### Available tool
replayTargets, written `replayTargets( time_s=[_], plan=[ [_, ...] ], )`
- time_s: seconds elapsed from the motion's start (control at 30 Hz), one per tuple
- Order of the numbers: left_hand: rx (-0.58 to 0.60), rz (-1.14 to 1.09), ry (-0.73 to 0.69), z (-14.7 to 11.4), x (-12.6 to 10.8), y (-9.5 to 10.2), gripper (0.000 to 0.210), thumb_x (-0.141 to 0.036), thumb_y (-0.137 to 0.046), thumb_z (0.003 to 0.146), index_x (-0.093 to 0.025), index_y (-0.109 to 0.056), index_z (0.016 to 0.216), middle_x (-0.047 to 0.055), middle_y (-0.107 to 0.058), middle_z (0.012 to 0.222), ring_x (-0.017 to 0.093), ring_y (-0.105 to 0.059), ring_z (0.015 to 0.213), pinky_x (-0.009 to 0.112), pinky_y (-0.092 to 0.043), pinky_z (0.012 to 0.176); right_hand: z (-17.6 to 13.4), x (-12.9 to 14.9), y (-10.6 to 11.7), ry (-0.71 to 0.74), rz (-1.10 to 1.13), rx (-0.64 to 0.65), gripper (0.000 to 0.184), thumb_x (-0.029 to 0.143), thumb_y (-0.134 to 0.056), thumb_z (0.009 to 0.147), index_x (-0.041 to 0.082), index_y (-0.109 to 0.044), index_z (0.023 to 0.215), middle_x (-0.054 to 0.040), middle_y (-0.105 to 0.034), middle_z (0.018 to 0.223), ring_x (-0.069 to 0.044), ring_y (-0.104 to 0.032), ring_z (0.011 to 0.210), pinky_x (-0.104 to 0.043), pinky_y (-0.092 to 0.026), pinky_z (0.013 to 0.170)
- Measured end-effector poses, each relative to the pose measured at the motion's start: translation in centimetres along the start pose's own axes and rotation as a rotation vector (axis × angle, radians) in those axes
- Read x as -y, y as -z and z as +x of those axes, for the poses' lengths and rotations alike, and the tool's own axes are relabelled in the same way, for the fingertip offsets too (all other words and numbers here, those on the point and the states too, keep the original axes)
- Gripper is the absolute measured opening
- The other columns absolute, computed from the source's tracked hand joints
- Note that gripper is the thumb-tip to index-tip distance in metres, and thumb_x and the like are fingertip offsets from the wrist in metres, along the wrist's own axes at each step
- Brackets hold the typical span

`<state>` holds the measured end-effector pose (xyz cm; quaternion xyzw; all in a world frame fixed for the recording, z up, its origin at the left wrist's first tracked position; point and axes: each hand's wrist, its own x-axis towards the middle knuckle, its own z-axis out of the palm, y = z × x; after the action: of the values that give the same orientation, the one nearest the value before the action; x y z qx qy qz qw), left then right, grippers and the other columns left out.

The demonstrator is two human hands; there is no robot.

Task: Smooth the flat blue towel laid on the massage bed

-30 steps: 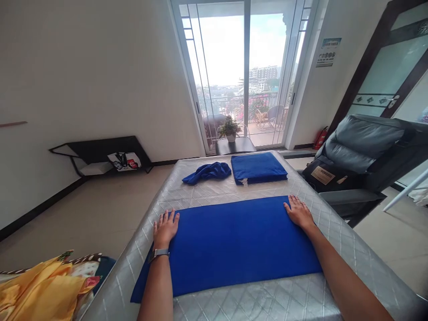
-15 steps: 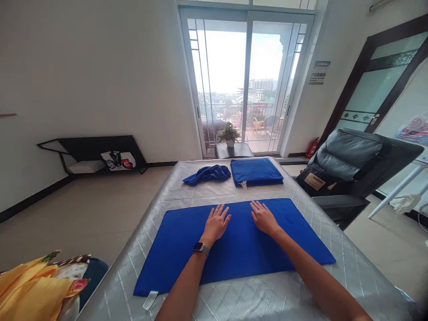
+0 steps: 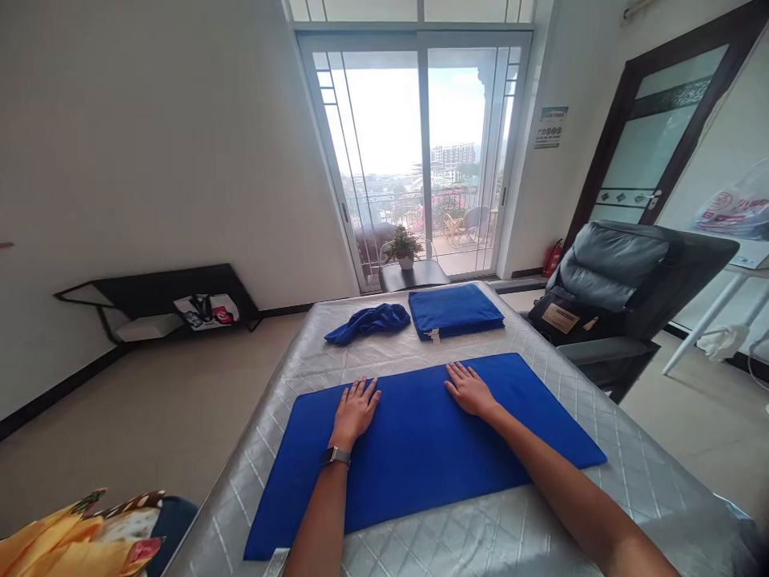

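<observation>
A blue towel [image 3: 414,449] lies spread flat across the silver quilted mattress [image 3: 481,533], with a white tag at its near left corner. My left hand [image 3: 356,410], wearing a watch [image 3: 335,457] on the wrist, rests palm down on the towel left of its middle, close to the far edge. My right hand [image 3: 470,389] also lies flat on it, right of the middle near the same edge. Both hands have their fingers stretched out and hold nothing. Beyond them sit a crumpled blue cloth [image 3: 368,323] and a neatly folded stack of blue cloth [image 3: 456,310].
A black recliner [image 3: 613,272] with a dark bag [image 3: 556,320] stands at the right. Yellow patterned fabric [image 3: 54,537] is heaped at the lower left. A potted plant [image 3: 404,244] sits on a chair by the sliding glass door. A black rack [image 3: 168,292] leans near the left wall.
My left hand has slid left along the towel, away from the right hand. My right hand has hardly moved on the towel. The head view has shifted and tilted slightly.
</observation>
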<state>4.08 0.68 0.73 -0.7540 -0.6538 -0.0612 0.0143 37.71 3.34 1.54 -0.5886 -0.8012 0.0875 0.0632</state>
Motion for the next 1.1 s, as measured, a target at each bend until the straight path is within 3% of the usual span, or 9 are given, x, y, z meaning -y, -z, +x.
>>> replayTargets(
  time_s=[0.13, 0.23, 0.33, 0.6, 0.73, 0.87, 0.97, 1.1],
  plan=[
    [0.006, 0.020, 0.001, 0.2, 0.0, -0.2, 0.057, -0.049, -0.022, 0.105, -0.028, -0.034, 0.156, 0.006, -0.032, 0.164, 0.024, -0.027, 0.151, 0.049, -0.022, 0.123, -1.6, -8.7, 1.1, -0.210, -0.099, -0.032, 0.068, 0.049, -0.017, 0.102, 0.014, -0.024, 0.160, -0.0065, -0.024, 0.166, -0.020, -0.016, 0.153, -0.042, -0.011, 0.125],
    [0.014, 0.017, 0.008, 0.2, 0.2, -0.4, 0.056, -0.048, -0.024, 0.105, -0.028, -0.033, 0.156, 0.005, -0.030, 0.164, 0.024, -0.026, 0.152, 0.049, -0.021, 0.123, -2.4, -13.0, 1.3, -0.305, -0.139, -0.068, 0.068, 0.047, -0.018, 0.102, 0.012, -0.025, 0.160, -0.0091, -0.025, 0.165, -0.022, -0.018, 0.153, -0.046, -0.014, 0.124],
    [0.007, 0.003, 0.015, 0.3, 0.4, -0.7, 0.055, -0.048, -0.027, 0.104, -0.030, -0.033, 0.156, 0.004, -0.030, 0.164, 0.024, -0.026, 0.152, 0.049, -0.021, 0.123, -2.7, -14.6, 1.4, -0.330, -0.151, -0.066, 0.066, 0.046, -0.018, 0.102, 0.013, -0.025, 0.160, -0.0085, -0.025, 0.165, -0.023, -0.019, 0.153, -0.046, -0.017, 0.124],
    [0.051, 0.062, 0.026, 0.4, 0.2, -0.5, 0.056, -0.048, -0.024, 0.105, -0.029, -0.029, 0.157, 0.003, -0.026, 0.165, 0.022, -0.023, 0.152, 0.047, -0.019, 0.123, -3.0, -14.6, 2.2, -0.392, -0.121, -0.096, 0.062, 0.042, -0.019, 0.103, 0.015, -0.029, 0.159, -0.0093, -0.027, 0.164, -0.023, -0.022, 0.152, -0.047, -0.019, 0.123],
    [0.043, 0.064, 0.016, 0.0, -0.4, 0.5, 0.057, -0.049, -0.022, 0.105, -0.028, -0.031, 0.157, 0.004, -0.029, 0.164, 0.023, -0.026, 0.152, 0.047, -0.023, 0.122, -3.7, -14.1, 2.8, -0.400, -0.135, -0.217, 0.059, 0.034, -0.024, 0.101, 0.009, -0.040, 0.153, -0.0128, -0.038, 0.159, -0.024, -0.028, 0.150, -0.045, -0.018, 0.123],
    [0.009, 0.086, -0.002, -0.4, -0.8, 1.1, 0.056, -0.045, -0.024, 0.105, -0.026, -0.035, 0.156, 0.007, -0.033, 0.163, 0.025, -0.028, 0.151, 0.048, -0.025, 0.122, -4.2, -12.1, 3.4, -0.319, -0.199, -0.340, 0.053, 0.021, -0.029, 0.098, 0.010, -0.053, 0.143, -0.0136, -0.052, 0.150, -0.023, -0.038, 0.145, -0.043, -0.019, 0.123],
    [-0.011, 0.056, 0.003, -0.4, -0.8, 1.1, 0.056, -0.047, -0.023, 0.104, -0.028, -0.036, 0.155, 0.006, -0.035, 0.162, 0.025, -0.029, 0.150, 0.049, -0.025, 0.121, -3.9, -7.8, 3.6, -0.224, -0.172, -0.323, 0.051, 0.020, -0.033, 0.096, 0.012, -0.057, 0.141, -0.0129, -0.055, 0.147, -0.023, -0.043, 0.142, -0.043, -0.022, 0.122],
    [-0.008, 0.017, 0.021, -0.2, -0.8, 0.9, 0.058, -0.050, -0.022, 0.104, -0.027, -0.036, 0.155, 0.007, -0.035, 0.162, 0.026, -0.029, 0.150, 0.050, -0.024, 0.121, -2.5, 1.6, 2.7, 0.042, -0.025, -0.211, 0.053, 0.032, -0.032, 0.101, 0.012, -0.049, 0.147, -0.0117, -0.048, 0.153, -0.023, -0.038, 0.145, -0.041, -0.024, 0.122]
  ],
)
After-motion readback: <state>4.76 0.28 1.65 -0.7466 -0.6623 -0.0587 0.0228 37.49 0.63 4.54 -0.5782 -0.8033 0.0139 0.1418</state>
